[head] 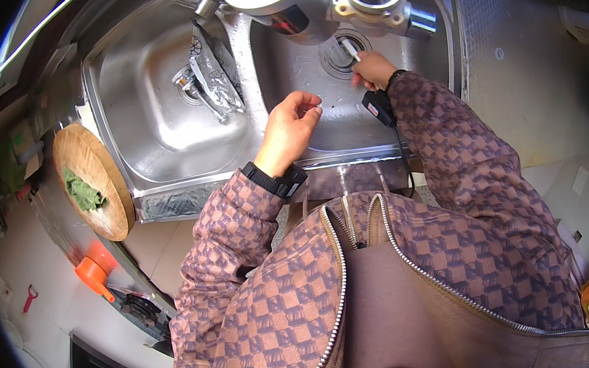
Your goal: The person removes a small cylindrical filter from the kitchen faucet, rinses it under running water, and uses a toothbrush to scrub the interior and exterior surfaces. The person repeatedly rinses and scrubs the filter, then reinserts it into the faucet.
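Observation:
Over the right basin (315, 131) of a stainless steel double sink, my right hand (373, 69) grips a slim white stick-like tool (351, 50). The tool's far end is above the round drain (332, 63); what kind of tool it is cannot be made out. My left hand (290, 126) hovers at the near left of the same basin, fingers loosely curled and apart from the thumb, with nothing visible in it. Black straps with small boxes circle both wrists, and a cable hangs from the right box (379, 108).
A silvery plastic bag (215, 75) and a shiny metal fitting (194, 86) lie in the left basin (139, 131). Metal faucet pipes and a cylindrical metal unit (278, 6) overhang the sink. Left stands a round wooden board (112, 179) bearing green leaf or cloth (83, 192).

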`<state>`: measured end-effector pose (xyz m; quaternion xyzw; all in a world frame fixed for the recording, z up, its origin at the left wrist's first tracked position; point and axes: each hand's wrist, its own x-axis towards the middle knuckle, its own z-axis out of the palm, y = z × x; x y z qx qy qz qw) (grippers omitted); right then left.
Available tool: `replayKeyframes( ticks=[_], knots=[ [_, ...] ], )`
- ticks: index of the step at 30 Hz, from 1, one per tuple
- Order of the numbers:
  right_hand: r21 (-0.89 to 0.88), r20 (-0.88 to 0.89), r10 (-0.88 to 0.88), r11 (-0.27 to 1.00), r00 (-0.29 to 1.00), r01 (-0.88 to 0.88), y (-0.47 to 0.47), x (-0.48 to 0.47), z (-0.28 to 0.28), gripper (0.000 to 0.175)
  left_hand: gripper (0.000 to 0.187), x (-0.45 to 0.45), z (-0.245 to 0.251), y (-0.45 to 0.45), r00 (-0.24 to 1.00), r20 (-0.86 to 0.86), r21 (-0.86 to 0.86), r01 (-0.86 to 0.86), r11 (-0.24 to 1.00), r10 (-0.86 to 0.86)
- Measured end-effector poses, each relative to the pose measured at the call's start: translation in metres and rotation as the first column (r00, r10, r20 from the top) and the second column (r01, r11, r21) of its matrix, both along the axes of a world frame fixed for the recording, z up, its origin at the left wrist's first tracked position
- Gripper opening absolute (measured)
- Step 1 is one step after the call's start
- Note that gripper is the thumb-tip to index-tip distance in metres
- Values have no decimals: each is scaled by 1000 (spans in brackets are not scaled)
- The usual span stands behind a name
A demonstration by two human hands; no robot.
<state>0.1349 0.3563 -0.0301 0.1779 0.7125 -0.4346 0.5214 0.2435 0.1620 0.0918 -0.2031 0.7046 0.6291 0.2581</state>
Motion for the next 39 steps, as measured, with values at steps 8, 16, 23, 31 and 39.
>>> replayKeyframes(
  ticks=[8, 16, 23, 31, 39],
  knots=[
    [387, -418, 657, 753, 627, -532, -6, 9, 2, 26, 17, -10, -18, 6, 992, 127, 53, -5, 999, -1],
    [482, -487, 711, 703, 507, -524, -11, 13, 29, 16, 16, -23, -54, 2, 996, 13, -77, -90, 993, 92],
    [552, -501, 816, 558, 289, -619, -16, 14, 32, 15, 21, -44, -76, -1, 980, 165, 4, -116, 993, 113],
    [572, -582, 802, 519, 131, -635, -14, 9, 40, 14, 23, -51, -84, -5, 969, 179, 71, -186, 980, 171],
    [-230, -364, 195, 929, 911, -291, -8, -5, 67, 11, 32, -54, -77, -1, 864, 360, 434, -488, 757, 351]
  ],
)
